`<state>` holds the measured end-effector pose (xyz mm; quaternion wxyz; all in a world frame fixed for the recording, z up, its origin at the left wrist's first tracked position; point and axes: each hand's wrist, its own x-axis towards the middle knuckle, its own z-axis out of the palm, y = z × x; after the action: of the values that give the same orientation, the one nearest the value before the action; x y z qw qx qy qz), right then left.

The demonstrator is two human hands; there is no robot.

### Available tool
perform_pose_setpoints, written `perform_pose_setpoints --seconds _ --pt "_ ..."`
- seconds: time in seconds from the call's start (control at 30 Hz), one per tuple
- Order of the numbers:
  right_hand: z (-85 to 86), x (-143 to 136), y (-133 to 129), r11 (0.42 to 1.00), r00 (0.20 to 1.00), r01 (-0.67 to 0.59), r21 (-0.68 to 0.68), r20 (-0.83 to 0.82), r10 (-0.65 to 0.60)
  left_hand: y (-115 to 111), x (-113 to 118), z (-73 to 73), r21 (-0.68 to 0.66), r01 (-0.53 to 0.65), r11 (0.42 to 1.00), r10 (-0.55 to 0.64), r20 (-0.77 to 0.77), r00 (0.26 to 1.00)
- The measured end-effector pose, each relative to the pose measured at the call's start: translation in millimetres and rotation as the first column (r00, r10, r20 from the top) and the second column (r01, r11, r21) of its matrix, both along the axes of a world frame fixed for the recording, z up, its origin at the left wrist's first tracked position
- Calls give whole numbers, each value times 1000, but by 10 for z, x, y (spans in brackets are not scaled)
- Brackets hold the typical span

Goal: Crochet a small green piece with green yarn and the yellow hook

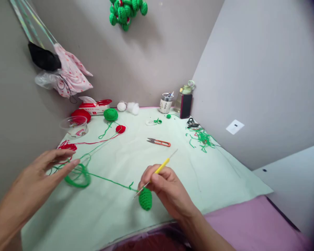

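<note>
In my right hand (163, 184) is a yellow-handled crochet hook (162, 166), its thin shaft pointing up right. A small green crocheted piece (146, 199) hangs beneath the fingers of that hand. From it a green strand (110, 180) runs left to a loose loop of green yarn (78, 176). My left hand (53, 165) is beside this loop, thumb and fingers apart, above the cloth. Whether the strand touches the left fingers is hard to tell. Orange thread snips (162, 143) lie beyond my right hand.
A green yarn ball (110, 114), small red ball (120, 129), clear tub (74, 127) and tissue box (94, 107) stand back left. Back right are a pen tin (166, 103), phone (186, 106), bottle (178, 102) and green scraps (204, 138).
</note>
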<state>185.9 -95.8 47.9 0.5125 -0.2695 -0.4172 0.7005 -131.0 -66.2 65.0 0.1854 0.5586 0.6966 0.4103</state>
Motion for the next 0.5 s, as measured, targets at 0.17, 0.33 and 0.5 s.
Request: perform_pose_setpoints --seconds 0.17,0.33,0.5 --pt "41 -107 -20 997 995 -76 -6 61 76 -225 861 45 82 231 970 -243 188 952" --pt "82 -14 -1 999 999 1 49 35 -3 -212 982 -128 -29 556 831 -555 46 831" --pt "39 42 -15 999 1000 28 17 10 -29 -247 738 -45 39 390 920 -388 -65 920"
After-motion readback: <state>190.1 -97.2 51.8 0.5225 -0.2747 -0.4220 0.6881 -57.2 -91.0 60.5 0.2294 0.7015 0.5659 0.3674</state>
